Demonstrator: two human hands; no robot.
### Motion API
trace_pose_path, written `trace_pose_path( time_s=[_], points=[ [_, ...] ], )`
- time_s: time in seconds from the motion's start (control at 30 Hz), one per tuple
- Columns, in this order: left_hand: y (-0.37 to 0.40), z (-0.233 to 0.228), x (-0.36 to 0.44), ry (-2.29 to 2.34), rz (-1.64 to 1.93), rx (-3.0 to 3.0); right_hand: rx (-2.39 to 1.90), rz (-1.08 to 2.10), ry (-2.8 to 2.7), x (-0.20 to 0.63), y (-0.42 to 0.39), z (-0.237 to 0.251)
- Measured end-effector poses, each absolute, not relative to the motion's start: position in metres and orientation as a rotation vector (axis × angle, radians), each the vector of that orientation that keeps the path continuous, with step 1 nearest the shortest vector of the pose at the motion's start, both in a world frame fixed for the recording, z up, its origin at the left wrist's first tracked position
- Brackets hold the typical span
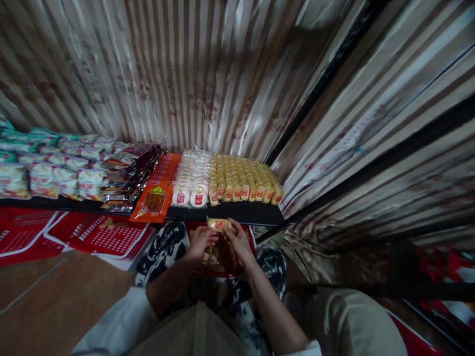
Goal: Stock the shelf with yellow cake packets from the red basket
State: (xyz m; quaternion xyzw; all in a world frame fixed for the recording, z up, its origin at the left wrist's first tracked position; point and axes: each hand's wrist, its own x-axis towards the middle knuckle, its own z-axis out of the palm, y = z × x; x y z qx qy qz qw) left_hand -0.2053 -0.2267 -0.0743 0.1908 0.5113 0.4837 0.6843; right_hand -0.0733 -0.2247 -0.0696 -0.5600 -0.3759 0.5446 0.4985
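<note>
A corrugated metal wall [208, 74], shiny and streaked with brown, filled the upper half of the view and folded round to the right, where dark bars crossed it. Below it ran a long black shelf [237, 211] stocked in rows. At the far left lay white and green snack bags [44, 168], then a stack of dark brown packets [135, 170], then a flat orange packet [158, 193] that hung over the shelf's front edge. Next stood white round packs with red labels [192, 180], and just beside them, at the shelf's right end, tight rows of small yellow packs [243, 180]. Under the shelf on the left leaned red plastic baskets [100, 237] above a brown tiled floor [55, 301]. The person crouched before the shelf, knees in black-and-white patterned trousers [166, 247], white sleeves pushed up the forearms. Both hands met just below the shelf's front edge, under the yellow rows. The left hand [200, 242] was curled, its fingertips pinching the left end of a small yellow pack [219, 224]. The right hand [237, 240] was likewise partly closed, fingers gripping the pack's right end from above. The pack sat level between them, clear of the shelf. Beneath the hands showed a dim brownish bundle [220, 259], too dark to make out.
</note>
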Motion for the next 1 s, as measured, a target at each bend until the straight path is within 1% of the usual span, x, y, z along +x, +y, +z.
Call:
trace_pose_path(
  time_s=[0.07,0.2,0.33,0.53,0.63,0.7,0.77,0.87,1.0],
  points=[
    [-0.226,-0.075,-0.206,1.204,1.041,0.486,-1.352,1.265,-0.937,-0.069,-0.222,-0.070],
    [-0.218,-0.072,-0.213,1.319,1.081,0.690,-1.384,1.202,-1.134,-0.053,-0.213,-0.065],
    [-0.208,-0.070,-0.212,1.223,1.022,0.879,-1.326,1.225,-1.346,-0.046,-0.201,-0.057],
    [-0.197,-0.072,-0.193,1.242,1.077,0.808,-1.293,1.188,-1.228,-0.058,-0.186,-0.067],
    [-0.185,-0.071,-0.188,1.323,1.038,0.911,-1.314,1.165,-1.248,-0.059,-0.179,-0.076],
    [-0.174,-0.070,-0.188,1.479,1.006,1.048,-1.366,1.067,-1.301,-0.055,-0.170,-0.081],
    [-0.162,-0.069,-0.188,1.636,1.005,1.221,-1.456,0.899,-1.352,-0.050,-0.158,-0.085],
    [-0.148,-0.067,-0.185,1.695,0.994,1.472,-1.562,0.662,-1.372,-0.043,-0.137,-0.088],
    [-0.138,-0.073,-0.174,1.730,0.924,1.622,-1.579,0.630,-1.380,-0.045,-0.116,-0.089]
  ],
)
